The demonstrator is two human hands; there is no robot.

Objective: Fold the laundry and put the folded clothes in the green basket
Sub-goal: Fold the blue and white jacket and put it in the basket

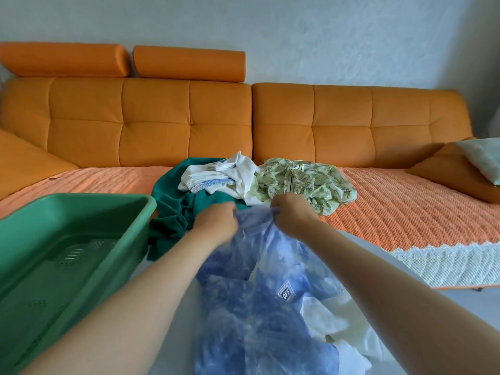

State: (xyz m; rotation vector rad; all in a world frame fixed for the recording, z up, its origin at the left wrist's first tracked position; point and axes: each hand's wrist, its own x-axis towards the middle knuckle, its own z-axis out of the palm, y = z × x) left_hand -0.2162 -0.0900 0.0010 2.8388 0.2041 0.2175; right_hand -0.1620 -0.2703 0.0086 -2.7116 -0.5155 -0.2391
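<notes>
A blue tie-dye garment (257,307) with a small "OFF" patch hangs in front of me. My left hand (216,223) and my right hand (293,213) both grip its top edge, close together, above the sofa's front edge. The green basket (67,280) stands at the left on the sofa seat, with nothing in it. Behind my hands lies a pile of unfolded laundry: a dark green cloth (173,201), a white garment with blue print (216,177) and a green leaf-print shirt (305,185). White cloth (341,326) lies low at the right, partly under the blue garment.
The orange sofa (189,117) has a woven orange seat cover (405,212) with a white lace edge. An orange cushion (454,171) and a pale pillow (484,158) rest at the far right. A white wall stands behind.
</notes>
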